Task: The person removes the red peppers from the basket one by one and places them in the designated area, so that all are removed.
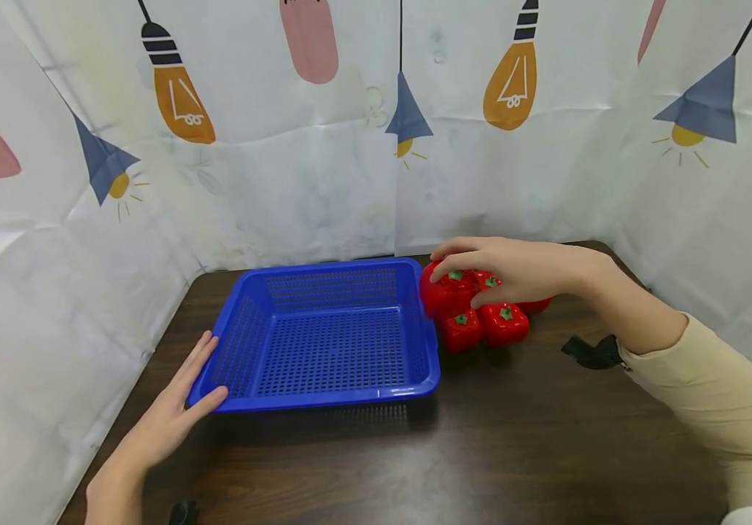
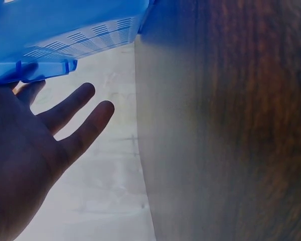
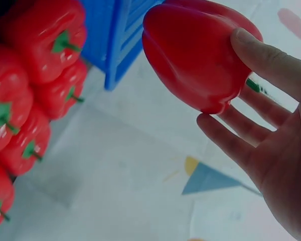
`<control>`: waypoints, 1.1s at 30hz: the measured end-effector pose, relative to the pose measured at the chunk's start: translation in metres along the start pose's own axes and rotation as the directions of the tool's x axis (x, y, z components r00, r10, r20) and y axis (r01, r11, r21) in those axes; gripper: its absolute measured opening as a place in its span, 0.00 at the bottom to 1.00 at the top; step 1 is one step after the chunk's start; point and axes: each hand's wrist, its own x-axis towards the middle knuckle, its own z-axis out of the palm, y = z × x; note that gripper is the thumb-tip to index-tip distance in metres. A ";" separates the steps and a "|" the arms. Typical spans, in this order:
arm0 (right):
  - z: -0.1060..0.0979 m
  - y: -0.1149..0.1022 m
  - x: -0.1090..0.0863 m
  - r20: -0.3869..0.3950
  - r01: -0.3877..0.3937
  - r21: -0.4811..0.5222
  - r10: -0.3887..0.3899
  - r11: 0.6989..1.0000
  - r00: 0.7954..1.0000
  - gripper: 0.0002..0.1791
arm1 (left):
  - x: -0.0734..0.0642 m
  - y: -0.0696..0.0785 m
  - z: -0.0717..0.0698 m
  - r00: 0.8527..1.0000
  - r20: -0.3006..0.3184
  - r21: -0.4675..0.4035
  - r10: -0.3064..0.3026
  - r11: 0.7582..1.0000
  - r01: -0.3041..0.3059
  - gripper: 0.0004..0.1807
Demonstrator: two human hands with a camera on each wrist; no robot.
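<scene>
My right hand [image 1: 513, 268] grips a red toy bell pepper [image 3: 198, 55], thumb on one side and fingers on the other. It is held up beside the right rim of a blue plastic basket [image 1: 323, 400]. Several more red peppers [image 1: 504, 325] with green stems sit in a cluster below and behind that hand. At the basket's front left corner is my left hand [image 1: 159, 423], its fingers straight and spread along the outside and its thumb over the rim. In the left wrist view the basket partly hides that hand's thumb side.
The dark wood table [image 1: 513, 452] extends in front of the basket and to the right. White curtains [image 1: 323, 182] printed with lamps and bulbs enclose the back and sides. A black strap [image 1: 592, 353] hangs by the right sleeve [image 1: 697, 394].
</scene>
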 end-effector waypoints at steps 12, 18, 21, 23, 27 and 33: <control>-0.001 0.019 -0.049 -0.059 -0.085 0.002 0.085 0.996 0.995 0.31 | 0.002 0.002 -0.003 1.000 0.014 0.011 -0.007 1.000 0.007 0.44; 0.004 0.029 -0.075 -0.106 -0.110 -0.032 0.106 0.993 0.989 0.33 | 0.003 0.004 -0.001 1.000 0.021 0.015 -0.010 1.000 0.010 0.44; 0.007 0.034 -0.087 -0.134 -0.119 -0.050 0.111 0.992 0.985 0.34 | 0.004 0.004 -0.001 1.000 0.020 0.019 -0.014 1.000 0.013 0.44; 0.008 0.036 -0.094 -0.147 -0.125 -0.064 0.115 0.990 0.983 0.35 | 0.004 0.004 0.000 1.000 0.020 0.020 -0.016 1.000 0.015 0.44; 0.009 0.039 -0.105 -0.161 -0.140 -0.075 0.127 0.987 0.979 0.36 | 0.002 0.004 -0.001 1.000 0.020 0.012 -0.017 1.000 0.017 0.44; 0.015 0.044 -0.116 -0.170 -0.154 -0.087 0.137 0.984 0.976 0.36 | 0.000 0.003 -0.002 1.000 0.014 0.007 -0.015 1.000 0.014 0.44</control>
